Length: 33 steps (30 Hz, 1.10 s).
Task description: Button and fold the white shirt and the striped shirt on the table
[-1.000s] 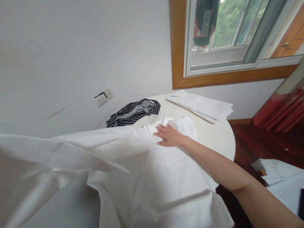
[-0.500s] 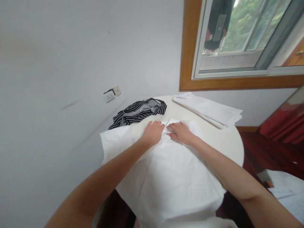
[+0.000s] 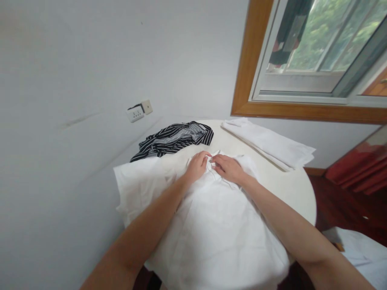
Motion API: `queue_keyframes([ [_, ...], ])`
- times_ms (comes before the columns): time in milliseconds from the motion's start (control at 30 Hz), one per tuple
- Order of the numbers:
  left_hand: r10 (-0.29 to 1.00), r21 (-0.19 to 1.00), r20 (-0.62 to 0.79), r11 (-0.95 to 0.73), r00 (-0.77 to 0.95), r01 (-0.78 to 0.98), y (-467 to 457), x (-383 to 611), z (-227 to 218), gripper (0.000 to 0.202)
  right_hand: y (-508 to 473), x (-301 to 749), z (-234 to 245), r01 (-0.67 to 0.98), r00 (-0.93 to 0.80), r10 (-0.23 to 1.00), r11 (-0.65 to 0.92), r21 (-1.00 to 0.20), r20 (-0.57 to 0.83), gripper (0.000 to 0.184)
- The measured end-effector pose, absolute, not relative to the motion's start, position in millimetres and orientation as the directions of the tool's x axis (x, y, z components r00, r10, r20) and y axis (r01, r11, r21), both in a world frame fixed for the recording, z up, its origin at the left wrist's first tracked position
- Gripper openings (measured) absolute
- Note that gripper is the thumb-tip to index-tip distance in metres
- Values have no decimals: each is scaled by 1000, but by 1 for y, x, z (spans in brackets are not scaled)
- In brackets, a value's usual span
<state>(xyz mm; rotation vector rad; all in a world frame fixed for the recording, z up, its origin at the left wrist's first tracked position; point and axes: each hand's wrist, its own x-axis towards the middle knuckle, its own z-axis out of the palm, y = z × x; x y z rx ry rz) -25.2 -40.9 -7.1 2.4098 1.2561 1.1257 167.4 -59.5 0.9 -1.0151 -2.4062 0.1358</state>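
Observation:
A white shirt (image 3: 211,225) lies spread over the near half of a round white table (image 3: 290,189), hanging over its front and left edges. My left hand (image 3: 196,166) and my right hand (image 3: 228,168) meet at the shirt's far end, by the collar. The fingers of both curl down and pinch the white cloth there. Both forearms stretch across the shirt.
A black-and-white striped garment (image 3: 175,139) lies crumpled at the table's far left by the wall. A folded white cloth (image 3: 269,143) rests at the far right under the wood-framed window (image 3: 302,52). A wall socket (image 3: 137,112) sits left. White fabric (image 3: 363,257) lies low right over a dark red floor.
A second ago the shirt was lifted and billowing at left with only my right hand on it. It has settled flat; my left hand joined my right at the collar and both now pinch it.

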Motion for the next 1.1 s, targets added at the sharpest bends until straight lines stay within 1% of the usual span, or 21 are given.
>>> queue_keyframes([
  [100,773,587,555,-625,306,514,-41,-25,-4,24,-60,167,0,573,-468,730,680,-457,498,16],
  [167,765,609,565,-640,310,469,-44,-25,0,23,-61,165,-2,479,-340,792,610,-631,507,15],
  [233,751,619,567,-660,340,426,-48,-25,4,20,-62,161,-5,293,-241,868,491,-820,433,20],
  [267,746,625,560,-665,359,407,-50,-25,6,20,-63,159,-6,180,-218,900,416,-891,377,23],
  [333,746,647,536,-664,396,375,-52,-25,8,20,-65,154,-8,-22,-205,939,277,-961,275,26],
  [400,746,674,508,-656,430,340,-51,-27,9,21,-67,151,-8,-149,-190,957,191,-970,218,26],
  [500,730,715,459,-642,507,277,-46,-34,8,25,-70,150,-5,-235,-174,971,122,-964,166,27],
  [667,702,773,358,-593,615,226,-42,-44,11,32,-74,152,-1,-278,-197,973,60,-959,118,27],
  [833,738,868,210,-442,641,225,-48,-47,19,39,-80,153,4,-334,-246,968,-36,-942,50,28],
  [900,746,890,172,-397,643,223,-50,-46,20,42,-81,154,6,-341,-271,962,-72,-937,25,29],
  [967,757,892,175,-392,630,223,-51,-45,19,43,-81,155,7,-335,-300,954,-93,-937,13,30],
  [1100,781,830,277,-488,560,270,-52,-42,15,39,-77,158,5,-295,-361,932,-92,-951,22,30],
])
